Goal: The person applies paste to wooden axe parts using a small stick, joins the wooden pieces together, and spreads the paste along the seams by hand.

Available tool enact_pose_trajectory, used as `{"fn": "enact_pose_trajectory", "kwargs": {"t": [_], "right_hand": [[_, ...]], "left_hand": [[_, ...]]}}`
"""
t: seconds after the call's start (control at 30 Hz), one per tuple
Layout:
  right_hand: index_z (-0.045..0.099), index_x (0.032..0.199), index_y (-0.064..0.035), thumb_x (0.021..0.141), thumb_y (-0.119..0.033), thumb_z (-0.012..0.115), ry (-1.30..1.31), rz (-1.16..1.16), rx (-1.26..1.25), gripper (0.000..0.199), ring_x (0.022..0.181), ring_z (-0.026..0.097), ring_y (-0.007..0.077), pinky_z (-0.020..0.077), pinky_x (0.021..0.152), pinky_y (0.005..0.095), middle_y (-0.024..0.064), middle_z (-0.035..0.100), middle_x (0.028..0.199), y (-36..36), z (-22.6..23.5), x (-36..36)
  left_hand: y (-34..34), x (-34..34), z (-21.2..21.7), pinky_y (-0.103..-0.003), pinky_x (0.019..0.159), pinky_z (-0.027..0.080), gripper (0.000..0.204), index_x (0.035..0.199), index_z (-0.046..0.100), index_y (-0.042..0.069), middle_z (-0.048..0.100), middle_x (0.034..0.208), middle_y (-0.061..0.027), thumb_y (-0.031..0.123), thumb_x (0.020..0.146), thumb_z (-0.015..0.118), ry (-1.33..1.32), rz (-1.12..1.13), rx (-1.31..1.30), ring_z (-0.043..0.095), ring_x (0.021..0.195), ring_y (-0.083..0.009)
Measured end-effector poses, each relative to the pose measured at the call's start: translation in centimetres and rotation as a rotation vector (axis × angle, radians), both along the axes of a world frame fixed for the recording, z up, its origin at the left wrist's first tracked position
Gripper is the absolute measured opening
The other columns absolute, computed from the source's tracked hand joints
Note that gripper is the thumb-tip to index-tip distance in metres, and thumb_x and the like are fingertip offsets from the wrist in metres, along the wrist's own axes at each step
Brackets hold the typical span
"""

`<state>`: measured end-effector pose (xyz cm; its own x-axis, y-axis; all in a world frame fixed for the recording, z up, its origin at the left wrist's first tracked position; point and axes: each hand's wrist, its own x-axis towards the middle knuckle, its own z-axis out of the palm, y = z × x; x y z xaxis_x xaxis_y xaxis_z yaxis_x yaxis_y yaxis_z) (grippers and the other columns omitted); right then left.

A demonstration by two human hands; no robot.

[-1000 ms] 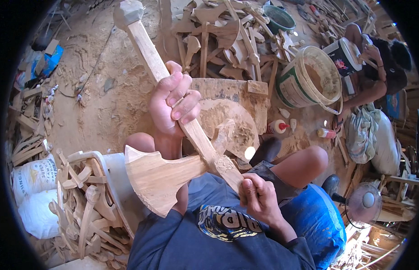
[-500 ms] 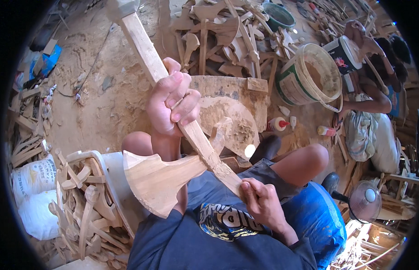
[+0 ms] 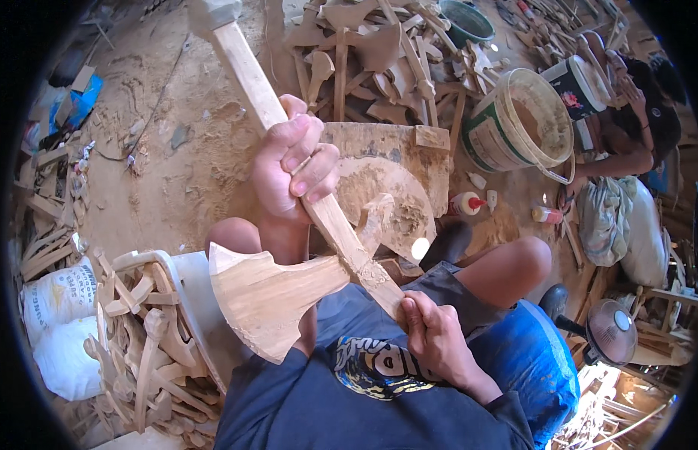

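A wooden axe (image 3: 285, 289) of bare pale wood lies slanted across the view above my lap. Its broad flared blade points to the lower left, and a pale knob tops the far end of its shaft. My left hand (image 3: 292, 161) is wrapped round the middle of the shaft, fingers closed. Down by the blade end, my right hand (image 3: 442, 337) grips the tip of the axe with thumb and fingers. Crumbly residue marks the shaft where the blade joins it. Beyond the shaft, a curved wooden piece (image 3: 375, 217) stands over a dusty wooden board (image 3: 364, 142).
Wooden parts (image 3: 356, 60) are heaped at the back, and more fill a white container (image 3: 191, 274) at left. A dusty bucket (image 3: 517, 124), a red-capped glue bottle (image 3: 465, 202), a blue bag (image 3: 525, 375) and a fan (image 3: 611, 330) stand right. Another person (image 3: 634, 112) sits far right.
The axe and both hands stay nearly the same, with a slight shift of the whole view. At far right, the other person's arms have moved.
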<state>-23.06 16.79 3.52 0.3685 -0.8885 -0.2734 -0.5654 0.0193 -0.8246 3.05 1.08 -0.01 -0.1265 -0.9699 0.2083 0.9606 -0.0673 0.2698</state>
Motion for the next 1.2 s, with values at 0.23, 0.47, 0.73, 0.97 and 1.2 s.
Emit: {"fn": "enact_pose_trajectory", "kwargs": {"t": [0.23,0.47,0.73,0.97,1.2], "right_hand": [[0.069,0.106,0.0025,0.11,-0.007,0.06,-0.086,-0.157,-0.035,0.014,0.049,0.06,0.0293,0.045,0.052,0.0374,0.0173,0.058,0.065,1.4,1.5,-0.8],[0.068,0.106,0.002,0.111,-0.008,0.058,-0.077,-0.095,0.0,0.015,0.051,0.06,0.0281,0.0459,0.053,0.0376,0.0179,0.058,0.066,0.9,1.8,-0.9],[0.067,0.103,0.0032,0.112,-0.009,0.057,-0.111,-0.056,0.022,0.018,0.055,0.061,0.0349,0.0481,0.057,0.0394,0.0223,0.058,0.07,-0.9,1.4,-0.1],[0.068,0.105,0.0037,0.113,-0.011,0.057,-0.113,-0.062,-0.103,0.02,0.053,0.06,0.0268,0.0462,0.055,0.0379,0.0184,0.058,0.067,-2.1,0.8,0.7],[0.071,0.11,0.0031,0.118,-0.023,0.053,-0.309,-0.545,-0.265,0.032,0.054,0.057,0.0052,0.0408,0.05,0.0245,-0.002,0.062,0.066,-3.4,1.1,-3.5]], "left_hand": [[-0.1,0.2,0.2,-0.026,0.035,0.038,0.011,0.107,0.047,0.009,0.041,0.065,0.0029,0.01,0.115,0.04,0.014,-0.01,-0.042,0.04,0.041,-0.0085],[-0.2,0.2,0.4,-0.026,0.035,0.039,0.009,0.107,0.048,0.011,0.04,0.064,0.0039,0.01,0.114,0.043,0.047,0.011,-0.019,0.04,0.042,-0.0078],[0.2,-0.4,0.2,-0.026,0.036,0.039,0.007,0.113,0.047,0.009,0.041,0.065,0.0027,0.011,0.115,0.041,-0.011,0.0,-0.078,0.041,0.042,-0.0084],[-0.3,-0.7,-0.4,-0.026,0.036,0.038,0.007,0.114,0.048,0.01,0.042,0.065,0.0028,0.012,0.115,0.041,0.026,-0.057,-0.026,0.04,0.042,-0.0086],[-0.7,-0.4,-1.1,-0.026,0.038,0.042,0.009,0.115,0.047,0.007,0.043,0.065,0.0029,0.011,0.114,0.039,0.187,-0.098,-0.035,0.044,0.043,-0.0089]]}}
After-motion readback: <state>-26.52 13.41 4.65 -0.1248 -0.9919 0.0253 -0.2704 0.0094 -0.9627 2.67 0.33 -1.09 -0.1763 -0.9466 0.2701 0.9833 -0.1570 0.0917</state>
